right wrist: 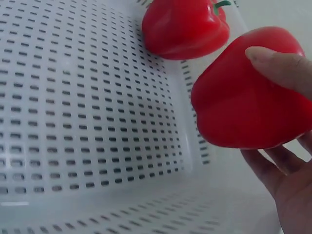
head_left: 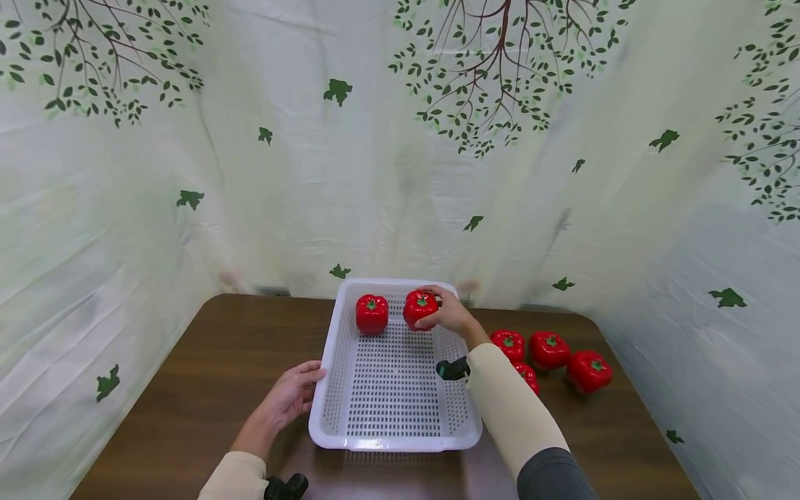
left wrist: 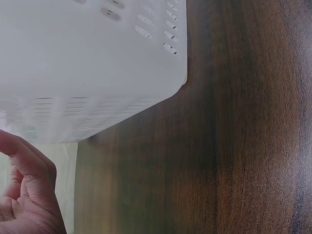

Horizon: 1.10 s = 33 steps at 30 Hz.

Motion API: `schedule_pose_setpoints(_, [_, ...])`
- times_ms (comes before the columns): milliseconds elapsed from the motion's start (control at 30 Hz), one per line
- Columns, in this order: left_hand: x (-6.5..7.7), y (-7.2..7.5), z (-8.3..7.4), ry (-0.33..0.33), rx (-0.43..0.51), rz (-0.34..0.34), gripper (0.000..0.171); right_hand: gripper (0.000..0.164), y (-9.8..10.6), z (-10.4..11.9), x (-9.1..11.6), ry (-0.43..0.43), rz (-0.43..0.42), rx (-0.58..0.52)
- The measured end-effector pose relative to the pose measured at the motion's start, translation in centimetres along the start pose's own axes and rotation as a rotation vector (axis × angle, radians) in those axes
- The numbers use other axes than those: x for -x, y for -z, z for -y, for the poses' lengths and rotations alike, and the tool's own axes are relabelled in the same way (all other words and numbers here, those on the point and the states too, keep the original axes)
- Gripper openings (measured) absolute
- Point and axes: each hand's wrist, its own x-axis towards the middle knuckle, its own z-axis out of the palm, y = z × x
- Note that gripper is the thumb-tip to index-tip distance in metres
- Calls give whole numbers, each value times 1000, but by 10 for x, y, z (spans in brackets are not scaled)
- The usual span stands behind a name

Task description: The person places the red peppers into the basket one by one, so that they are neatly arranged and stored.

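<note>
A white perforated plastic basket stands on the table. My right hand grips a red bell pepper over the basket's far right part, thumb on one side and fingers beneath, as the right wrist view shows. Left of it, another red bell pepper sits inside at the far end, green stem up. My left hand holds the basket's left rim with bent fingers. In the left wrist view, that hand shows only partly, beside the basket's outer wall; its fingertips are out of frame.
Several more red bell peppers lie on the brown table to the right of the basket, one partly hidden behind my right sleeve. A pale curtain with leaf prints hangs behind the table and along its sides.
</note>
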Motion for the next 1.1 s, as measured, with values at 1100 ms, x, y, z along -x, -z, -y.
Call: schedule_pose_setpoints(1100, [-1, 0, 2, -4, 2, -4, 29, 71, -35, -14, -24, -55, -90, 25])
